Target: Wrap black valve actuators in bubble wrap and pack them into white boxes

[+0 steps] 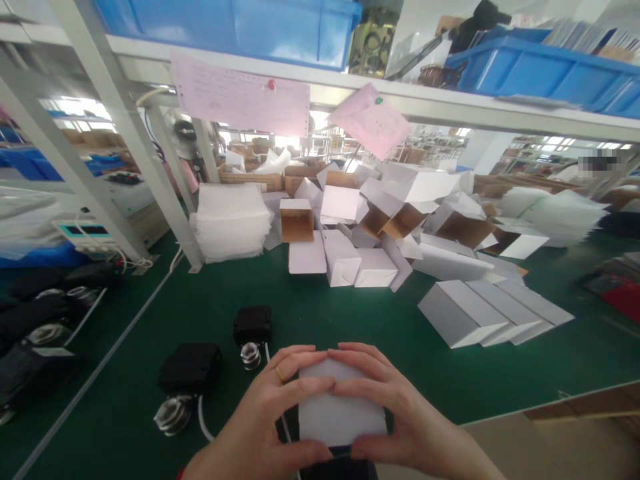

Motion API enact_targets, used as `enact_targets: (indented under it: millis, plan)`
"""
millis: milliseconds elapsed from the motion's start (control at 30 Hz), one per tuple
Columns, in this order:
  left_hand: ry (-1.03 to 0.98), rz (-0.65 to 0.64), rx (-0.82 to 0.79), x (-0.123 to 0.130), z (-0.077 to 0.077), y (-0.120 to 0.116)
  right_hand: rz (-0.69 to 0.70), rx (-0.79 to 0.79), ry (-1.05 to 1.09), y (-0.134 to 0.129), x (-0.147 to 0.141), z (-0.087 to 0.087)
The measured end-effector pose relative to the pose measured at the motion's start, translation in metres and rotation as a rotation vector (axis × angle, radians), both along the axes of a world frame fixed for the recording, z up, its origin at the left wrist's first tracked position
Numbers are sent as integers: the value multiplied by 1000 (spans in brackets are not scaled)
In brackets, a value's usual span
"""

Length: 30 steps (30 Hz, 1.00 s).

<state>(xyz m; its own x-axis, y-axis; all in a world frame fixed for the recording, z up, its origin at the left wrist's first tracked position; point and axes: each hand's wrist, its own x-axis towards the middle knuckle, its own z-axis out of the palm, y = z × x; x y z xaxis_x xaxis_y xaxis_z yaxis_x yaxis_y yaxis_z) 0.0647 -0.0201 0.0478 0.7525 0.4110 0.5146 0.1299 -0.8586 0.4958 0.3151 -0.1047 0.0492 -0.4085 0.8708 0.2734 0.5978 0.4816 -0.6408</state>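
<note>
Between my two hands is a small white cardboard box (pixel 342 419), near the front edge of the green table (pixel 320 313). My left hand (pixel 267 407) closes on its left side, with a gold ring on one finger. From the right, my right hand (pixel 400 407) grips the same box, and the fingertips of both hands nearly meet over its top. A dark object (pixel 343 469) shows partly beneath the box; its kind is hidden. Left of my hands lie two black housings, one nearer (pixel 190 368) and one farther (pixel 253 325), each with a metal threaded fitting and a white cable.
Closed white boxes (pixel 465 312) stand in a row at right. Open white boxes (pixel 345 203) are heaped behind, beside stacked foam sheets (pixel 231 220). More black units (pixel 35 320) lie far left. A shelf (pixel 425 100) with blue bins (pixel 540 73) crosses above.
</note>
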Motion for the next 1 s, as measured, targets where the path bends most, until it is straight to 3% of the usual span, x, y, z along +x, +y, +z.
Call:
enact_targets:
  millis: [167, 333, 433, 600, 800, 1000]
  plan:
    - [86, 12, 194, 1, 7, 2, -78, 170, -48, -3, -6, -13]
    - [150, 14, 314, -1, 13, 1, -56, 99, -15, -1, -5, -2]
    - [124, 16, 329, 0, 7, -1, -42, 61, 12, 0, -4, 5]
    - [-34, 34, 271, 2, -11, -2, -53, 96, 45, -3, -4, -2]
    - [3, -14, 272, -1, -11, 7, -58, 141, -2, -5, -3, -12]
    - [5, -15, 271, -5, -22, -3, -88, 433, -44, -1, -4, -34]
